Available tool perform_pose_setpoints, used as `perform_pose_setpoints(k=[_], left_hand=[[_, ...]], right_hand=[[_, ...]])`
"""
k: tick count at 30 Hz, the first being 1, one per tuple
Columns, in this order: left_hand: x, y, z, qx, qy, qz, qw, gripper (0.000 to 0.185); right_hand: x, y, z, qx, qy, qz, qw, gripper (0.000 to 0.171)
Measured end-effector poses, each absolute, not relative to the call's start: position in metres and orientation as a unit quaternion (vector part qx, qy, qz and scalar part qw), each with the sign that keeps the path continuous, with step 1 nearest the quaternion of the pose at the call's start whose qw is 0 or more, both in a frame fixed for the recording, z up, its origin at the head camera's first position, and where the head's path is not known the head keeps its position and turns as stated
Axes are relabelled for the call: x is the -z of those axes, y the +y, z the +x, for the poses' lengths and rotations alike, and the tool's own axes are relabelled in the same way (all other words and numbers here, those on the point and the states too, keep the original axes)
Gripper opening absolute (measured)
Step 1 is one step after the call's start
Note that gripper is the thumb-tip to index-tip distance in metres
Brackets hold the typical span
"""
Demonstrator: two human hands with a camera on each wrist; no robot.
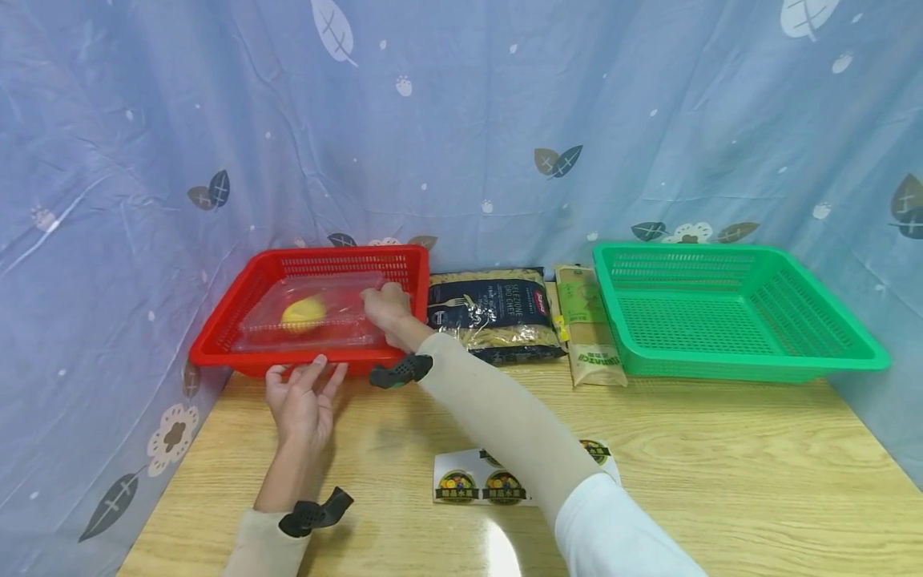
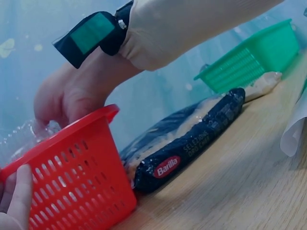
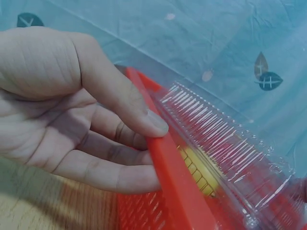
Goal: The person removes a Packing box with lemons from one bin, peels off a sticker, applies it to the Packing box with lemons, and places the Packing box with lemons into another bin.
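Observation:
A red basket stands at the table's back left. In it lies a clear plastic box with a yellow corn cob inside. My right hand reaches across into the basket and grips the box at its right end, fingers curled down on the plastic. My left hand rests against the basket's front rim from outside, the thumb on the rim's top and the straight fingers on the outer wall.
Right of the red basket lie a dark Barilla pasta bag and a tan packet. An empty green basket stands at the back right. A sticker sheet lies near me. Blue curtain surrounds the wooden table.

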State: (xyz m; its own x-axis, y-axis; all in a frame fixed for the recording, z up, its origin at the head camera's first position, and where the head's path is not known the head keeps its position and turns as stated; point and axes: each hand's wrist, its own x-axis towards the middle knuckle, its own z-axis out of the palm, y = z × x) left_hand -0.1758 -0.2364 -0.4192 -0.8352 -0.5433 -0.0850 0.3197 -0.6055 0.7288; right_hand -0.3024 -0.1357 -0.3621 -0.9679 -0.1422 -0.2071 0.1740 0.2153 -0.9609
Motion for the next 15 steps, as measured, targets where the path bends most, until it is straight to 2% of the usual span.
perform_pose_setpoints(k=[9,15], left_hand=[[0.420,-0.235,-0.173,0.882,-0.373,0.163,0.240,0.047],[0.419,-0.236,-0.173,0.884,-0.372,0.160,0.235,0.049]], right_hand=[[0.349,-0.129,-0.295,0.633,0.765,-0.005,0.116,0.019],[0.338,-0.123,-0.297,0.625,0.773,0.000,0.109,0.026]])
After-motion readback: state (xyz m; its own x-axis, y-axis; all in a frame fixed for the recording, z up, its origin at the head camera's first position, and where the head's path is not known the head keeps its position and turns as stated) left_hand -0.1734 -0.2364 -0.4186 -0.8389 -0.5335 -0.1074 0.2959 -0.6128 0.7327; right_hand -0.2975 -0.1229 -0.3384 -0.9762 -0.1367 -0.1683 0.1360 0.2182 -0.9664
